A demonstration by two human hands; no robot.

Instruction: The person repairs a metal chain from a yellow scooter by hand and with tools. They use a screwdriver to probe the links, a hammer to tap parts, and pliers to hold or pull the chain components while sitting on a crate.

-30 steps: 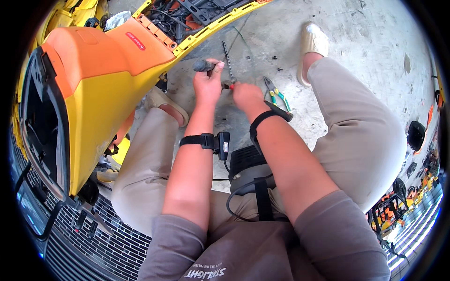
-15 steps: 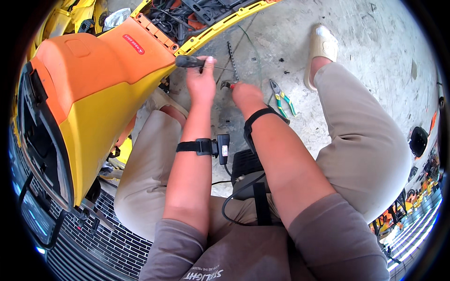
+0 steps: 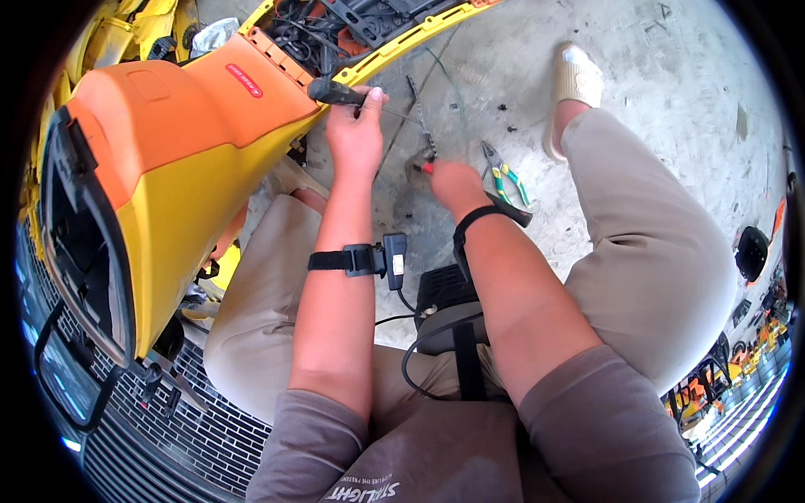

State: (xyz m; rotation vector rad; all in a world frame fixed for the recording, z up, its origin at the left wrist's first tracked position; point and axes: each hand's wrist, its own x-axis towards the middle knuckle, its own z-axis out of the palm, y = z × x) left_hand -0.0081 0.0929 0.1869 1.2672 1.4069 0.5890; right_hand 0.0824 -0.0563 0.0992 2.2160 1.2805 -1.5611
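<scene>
Left hand [image 3: 355, 126], upper centre: fist round screwdriver [image 3: 337, 93], shaft pointing right. Right hand [image 3: 457, 185], lower right of it: gripping tool [image 3: 428, 168], red part showing. Strip [image 3: 423, 117] between them, contact unclear. Pliers [image 3: 503, 174] on floor [image 3: 662, 101], right of right hand. Orange-yellow panel [image 3: 180, 180] fills left of frame.

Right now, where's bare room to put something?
Bare floor at upper right, bordered by the right shoe and trouser leg. Crowded: between the screwdriver in the left hand and pliers; a yellow-orange panel crowds the left.
</scene>
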